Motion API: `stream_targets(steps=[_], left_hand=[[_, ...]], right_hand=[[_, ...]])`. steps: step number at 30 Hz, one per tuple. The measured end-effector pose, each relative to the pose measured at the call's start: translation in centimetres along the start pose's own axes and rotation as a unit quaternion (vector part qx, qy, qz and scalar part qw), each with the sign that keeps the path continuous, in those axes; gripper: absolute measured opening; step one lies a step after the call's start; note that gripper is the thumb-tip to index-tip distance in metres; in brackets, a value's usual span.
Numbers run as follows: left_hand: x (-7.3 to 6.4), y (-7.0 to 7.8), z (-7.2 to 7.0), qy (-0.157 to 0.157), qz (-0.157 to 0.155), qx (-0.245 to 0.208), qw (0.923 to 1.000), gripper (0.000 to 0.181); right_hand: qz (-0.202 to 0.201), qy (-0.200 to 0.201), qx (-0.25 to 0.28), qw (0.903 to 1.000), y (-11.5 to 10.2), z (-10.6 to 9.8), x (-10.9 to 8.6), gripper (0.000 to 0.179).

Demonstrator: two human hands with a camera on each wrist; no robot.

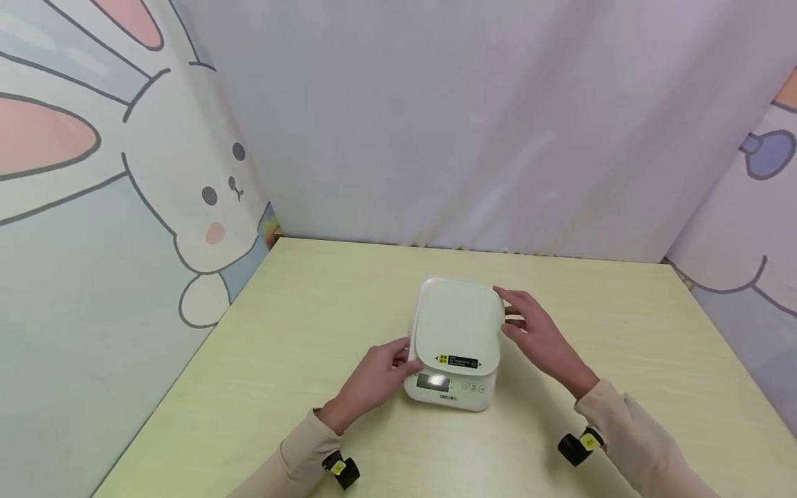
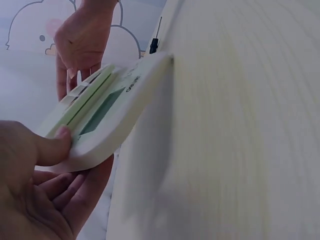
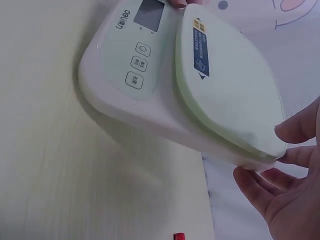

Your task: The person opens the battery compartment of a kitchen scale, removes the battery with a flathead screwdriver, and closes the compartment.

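Observation:
A white and pale green kitchen scale (image 1: 461, 325) is tilted over the table, its far end raised and a front corner close to the tabletop in the left wrist view. My left hand (image 1: 376, 377) grips the scale's left front side, with the thumb on top by the display (image 2: 102, 110) and the fingers underneath. On the far right side, my right hand (image 1: 538, 332) holds the edge, thumb above and fingertips below in the right wrist view. A round-cornered weighing plate (image 3: 235, 80) with a dark sticker covers most of the top. Three buttons (image 3: 139, 63) sit beside the display.
A light wooden table (image 1: 299, 297) lies under the scale, with a pale curtain (image 1: 467, 124) behind it. Cartoon-printed cloths (image 1: 156, 173) hang at both sides. A small black thing with a thin rod (image 2: 154, 46) and a small red thing (image 3: 179, 236) show near the table's edges.

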State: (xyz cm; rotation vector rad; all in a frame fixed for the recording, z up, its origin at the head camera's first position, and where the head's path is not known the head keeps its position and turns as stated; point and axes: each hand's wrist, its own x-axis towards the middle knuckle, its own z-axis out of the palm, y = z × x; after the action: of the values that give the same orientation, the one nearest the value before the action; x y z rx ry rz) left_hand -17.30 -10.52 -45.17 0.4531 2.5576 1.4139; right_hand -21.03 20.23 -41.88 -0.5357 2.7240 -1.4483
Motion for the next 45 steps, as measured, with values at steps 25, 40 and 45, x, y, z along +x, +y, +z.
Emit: stream_targets(steps=[25, 40, 45], left_hand=[[-0.2, -1.0, 0.4, 0.034, -0.011, 0.154, 0.9875, 0.024], [0.1, -1.5, 0.7, 0.032, -0.013, 0.216, 0.9757, 0.021], [0.2, -1.5, 0.8, 0.028, -0.011, 0.222, 0.9746, 0.023]], right_hand=[[0.054, -0.051, -0.123, 0.9896, 1.4, 3.0, 0.5, 0.072], [0.038, -0.029, -0.213, 0.9759, 2.2, 4.1, 0.3, 0.067], [0.044, -0.029, -0.208, 0.9768, 2.7, 4.1, 0.2, 0.067]])
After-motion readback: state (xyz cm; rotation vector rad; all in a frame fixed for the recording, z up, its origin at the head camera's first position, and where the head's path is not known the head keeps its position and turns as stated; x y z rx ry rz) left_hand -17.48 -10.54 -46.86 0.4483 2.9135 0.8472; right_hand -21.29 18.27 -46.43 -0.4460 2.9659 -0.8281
